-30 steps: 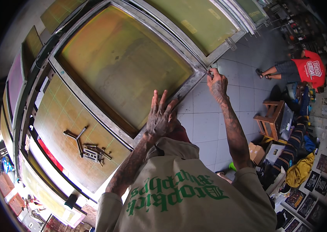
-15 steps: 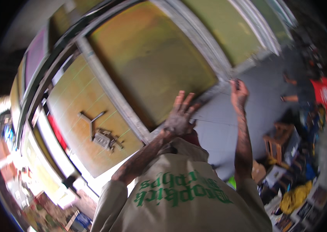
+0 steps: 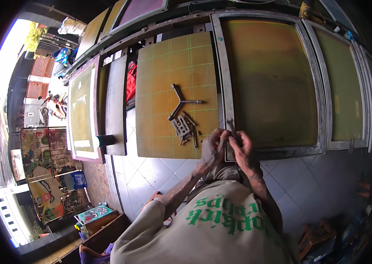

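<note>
My left hand (image 3: 212, 147) and my right hand (image 3: 244, 150) meet at the lower left corner of a grey screen-printing frame (image 3: 228, 88) with yellowish-brown mesh. Both sets of fingers are pinched closed. A small dark piece (image 3: 230, 125) shows between them, mostly covered, its kind unclear; my right fingers grip it. What my left fingers pinch is hidden. On the gridded yellow-brown board (image 3: 159, 61) left of my hands lie a Y-shaped socket wrench (image 3: 178, 104), a slotted metal bracket (image 3: 180, 127) and several bolts (image 3: 195, 141).
More framed screens (image 3: 341, 88) stand to the right. A dark board (image 3: 114, 105) and a pink-edged screen (image 3: 90, 83) lie to the left. A rusty rail (image 3: 159, 34) runs behind. Below is a tiled floor (image 3: 146, 171), with a wooden stool (image 3: 318, 235) at lower right.
My view has turned rightward and levelled. My hands, apart before with the left one spread open, have come together at the frame's corner, and the left fingers have closed.
</note>
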`<state>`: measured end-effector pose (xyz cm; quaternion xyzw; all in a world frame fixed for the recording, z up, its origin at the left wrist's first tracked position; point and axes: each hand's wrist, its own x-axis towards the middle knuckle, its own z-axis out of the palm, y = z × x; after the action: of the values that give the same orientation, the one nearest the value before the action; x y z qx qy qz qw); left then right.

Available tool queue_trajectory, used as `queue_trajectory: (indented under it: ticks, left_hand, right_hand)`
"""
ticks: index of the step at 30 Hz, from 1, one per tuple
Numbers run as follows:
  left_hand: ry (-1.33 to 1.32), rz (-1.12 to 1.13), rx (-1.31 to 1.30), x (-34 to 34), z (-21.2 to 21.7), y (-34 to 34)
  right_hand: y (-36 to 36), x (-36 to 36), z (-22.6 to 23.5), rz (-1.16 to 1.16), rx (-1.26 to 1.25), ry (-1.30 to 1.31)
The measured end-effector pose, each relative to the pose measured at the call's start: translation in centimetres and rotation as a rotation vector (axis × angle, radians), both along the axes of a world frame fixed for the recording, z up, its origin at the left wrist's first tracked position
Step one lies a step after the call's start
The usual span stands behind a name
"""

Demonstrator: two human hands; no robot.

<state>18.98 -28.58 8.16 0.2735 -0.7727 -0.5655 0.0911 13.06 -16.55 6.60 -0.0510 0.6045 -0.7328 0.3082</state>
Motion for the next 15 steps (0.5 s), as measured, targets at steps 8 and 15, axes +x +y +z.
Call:
queue_trajectory:
  ticks: [8, 15]
  left_hand:
    - [-0.056, 0.383, -0.159, 6.0, -2.7, -7.4]
    - [-0.05, 0.449, -0.629, 9.8, -6.8, -12.5]
  right_hand:
    - [-4.6, 2.9, -8.5, 0.314, 0.235, 0.314]
    - [-4.3, 1.7, -3.9, 0.359, 0.324, 0.743]
